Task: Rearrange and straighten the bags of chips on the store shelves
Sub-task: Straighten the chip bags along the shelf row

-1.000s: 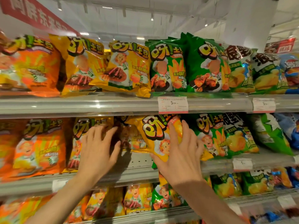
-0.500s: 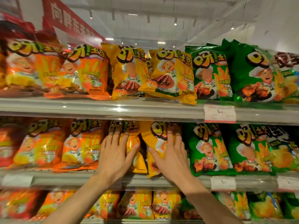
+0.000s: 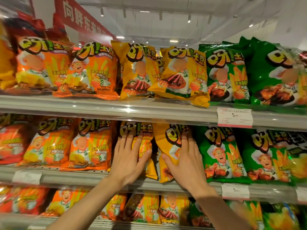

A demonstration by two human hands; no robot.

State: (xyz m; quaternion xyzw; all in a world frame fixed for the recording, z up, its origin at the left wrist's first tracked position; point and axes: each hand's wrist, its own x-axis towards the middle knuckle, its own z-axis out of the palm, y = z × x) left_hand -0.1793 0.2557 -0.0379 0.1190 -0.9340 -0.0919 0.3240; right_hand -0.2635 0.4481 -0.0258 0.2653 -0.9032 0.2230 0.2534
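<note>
1. Left hand (image 3: 128,161) lies flat, fingers spread, pressing a yellow chip bag (image 3: 143,145) on the middle shelf (image 3: 66,177).
2. Right hand (image 3: 187,161), also flat, presses the tilted yellow bag (image 3: 167,143) just beside it.
3. Orange bags (image 3: 89,145) sit left, green bags (image 3: 219,153) right.

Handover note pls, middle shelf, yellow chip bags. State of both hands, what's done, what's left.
Left hand: flat, fingers straight, pressing the left yellow bag on the middle shelf.
Right hand: flat on the right yellow bag.
Done: both bags stand in the yellow slot between the orange and green rows.
Left: right bag tilts left with a gap between them; square both up.
</note>
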